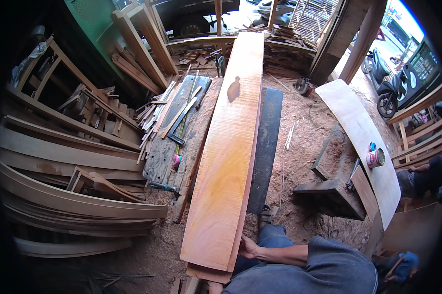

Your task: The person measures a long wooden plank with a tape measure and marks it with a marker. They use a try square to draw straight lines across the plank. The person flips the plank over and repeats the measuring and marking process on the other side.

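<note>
A long, wide wooden plank [226,161] runs from the near edge up toward the back, with a dark brown patch near its far end. Under it lies a second board [208,273], whose end and right edge stick out. My right hand [249,246] is closed on the right edge of these boards near the close end, its fingertips partly hidden. Just below the near end, a small part of my left hand [214,287] shows; its fingers are hidden.
Left of the plank, a worn workbench [157,157] carries thin strips, a black square [176,134] and a clamp [163,186]. A dark board [266,147] lies to the right. Beyond it, a pale curved panel [363,132] bears a can [375,158]. Curved timbers [74,188] fill the left side.
</note>
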`<state>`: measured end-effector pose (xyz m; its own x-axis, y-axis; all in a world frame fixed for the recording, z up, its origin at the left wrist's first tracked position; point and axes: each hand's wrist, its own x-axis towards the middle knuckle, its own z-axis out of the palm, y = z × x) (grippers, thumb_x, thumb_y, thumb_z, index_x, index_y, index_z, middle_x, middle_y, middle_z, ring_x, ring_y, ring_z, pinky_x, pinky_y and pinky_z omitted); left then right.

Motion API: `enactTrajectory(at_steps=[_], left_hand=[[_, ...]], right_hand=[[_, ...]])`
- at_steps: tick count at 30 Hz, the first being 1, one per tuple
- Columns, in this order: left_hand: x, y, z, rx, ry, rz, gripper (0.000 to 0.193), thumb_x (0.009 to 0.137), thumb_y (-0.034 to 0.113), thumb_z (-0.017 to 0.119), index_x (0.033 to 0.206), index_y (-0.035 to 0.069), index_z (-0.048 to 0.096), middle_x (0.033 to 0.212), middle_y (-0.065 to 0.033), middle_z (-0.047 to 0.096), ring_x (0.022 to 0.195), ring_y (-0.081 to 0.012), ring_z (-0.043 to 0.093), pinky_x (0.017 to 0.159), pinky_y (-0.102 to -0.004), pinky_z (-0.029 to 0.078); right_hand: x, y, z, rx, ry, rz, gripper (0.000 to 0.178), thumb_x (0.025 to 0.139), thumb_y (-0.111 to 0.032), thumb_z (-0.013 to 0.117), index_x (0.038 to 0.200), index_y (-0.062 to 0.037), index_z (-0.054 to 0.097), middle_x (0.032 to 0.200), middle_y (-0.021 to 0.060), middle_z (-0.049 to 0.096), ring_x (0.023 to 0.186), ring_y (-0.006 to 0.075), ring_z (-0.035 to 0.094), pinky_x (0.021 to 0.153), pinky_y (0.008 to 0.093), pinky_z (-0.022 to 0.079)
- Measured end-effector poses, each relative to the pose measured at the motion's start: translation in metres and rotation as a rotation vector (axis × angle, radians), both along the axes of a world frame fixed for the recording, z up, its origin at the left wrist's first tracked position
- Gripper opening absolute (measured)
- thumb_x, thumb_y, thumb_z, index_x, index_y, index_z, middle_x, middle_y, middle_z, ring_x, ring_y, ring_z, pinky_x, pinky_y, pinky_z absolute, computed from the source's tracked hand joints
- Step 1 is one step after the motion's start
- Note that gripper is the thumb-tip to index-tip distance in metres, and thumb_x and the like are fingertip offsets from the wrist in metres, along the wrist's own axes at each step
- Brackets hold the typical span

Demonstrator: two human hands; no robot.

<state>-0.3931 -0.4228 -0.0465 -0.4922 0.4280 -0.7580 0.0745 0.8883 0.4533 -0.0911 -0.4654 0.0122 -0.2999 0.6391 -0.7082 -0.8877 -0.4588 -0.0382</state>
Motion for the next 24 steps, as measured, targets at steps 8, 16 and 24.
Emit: enactTrajectory(at_steps=[8,16,24], left_hand=[[0.007,0.028,0.009,0.019,0.04,-0.048,0.046,0.104,0.036,0.067,0.122,-0.007,0.067,0.109,-0.0186,0.072,0.101,-0.0277,0.07,0.09,-0.037,0.057],[0.005,0.036,0.023,0.041,0.132,-0.073,0.048,0.104,0.036,0.068,0.123,-0.007,0.066,0.114,-0.021,0.071,0.105,-0.0301,0.07,0.093,-0.0384,0.056],[-0.01,0.056,0.069,0.099,0.491,-0.12,0.049,0.104,0.036,0.068,0.125,-0.008,0.064,0.119,-0.0233,0.071,0.109,-0.0324,0.07,0.097,-0.0399,0.056]], right_hand=[[-0.005,0.007,0.009,-0.019,-0.021,-0.079,0.092,0.093,-0.076,0.059,0.154,-0.0086,0.05,0.158,0.0129,0.052,0.144,0.0303,0.049,0.117,0.0601,0.038],[0.012,0.008,0.01,-0.114,0.018,0.12,0.092,0.092,-0.076,0.061,0.155,-0.0104,0.049,0.157,0.0146,0.051,0.145,0.0365,0.044,0.12,0.0657,0.029],[0.121,-0.021,-0.021,-0.189,-0.358,0.285,0.071,0.089,-0.04,0.086,0.146,-0.0219,0.048,0.126,0.0021,0.066,0.12,0.0233,0.066,0.086,0.0509,0.056]])
